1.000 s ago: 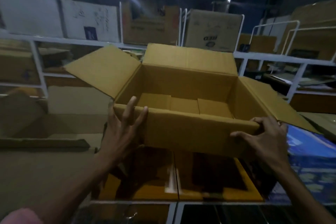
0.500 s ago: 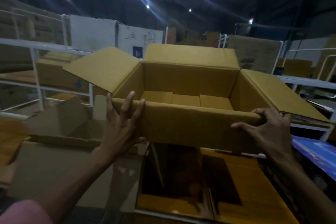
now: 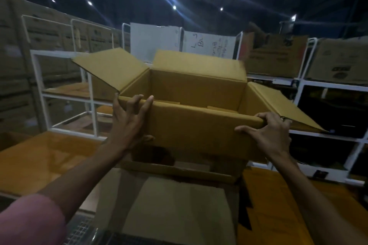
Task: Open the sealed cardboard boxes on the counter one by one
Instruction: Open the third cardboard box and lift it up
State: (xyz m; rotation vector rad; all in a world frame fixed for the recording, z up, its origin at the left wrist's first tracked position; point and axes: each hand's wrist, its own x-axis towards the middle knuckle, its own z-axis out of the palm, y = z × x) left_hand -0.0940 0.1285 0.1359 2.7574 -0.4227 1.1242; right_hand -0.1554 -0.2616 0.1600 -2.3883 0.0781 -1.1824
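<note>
A brown cardboard box [image 3: 199, 129] with all its top flaps spread open is held up in the air in front of me. My left hand [image 3: 129, 123] grips its near left corner, fingers hooked over the rim and thumb under the front wall. My right hand [image 3: 266, 135] grips the near right corner, fingers curled over the rim. Inside the box only bottom flaps show. Below it lies another open cardboard box [image 3: 179, 201] on the counter.
A flat brown carton top [image 3: 39, 161] lies at the left, more cardboard [image 3: 278, 205] at the right. White metal racks [image 3: 65, 93] with stacked cartons [image 3: 278, 55] stand behind and on both sides. The room is dim.
Both hands have carried the open box up and to the left. The view has swung left and upward; the blue item at the right is out of sight.
</note>
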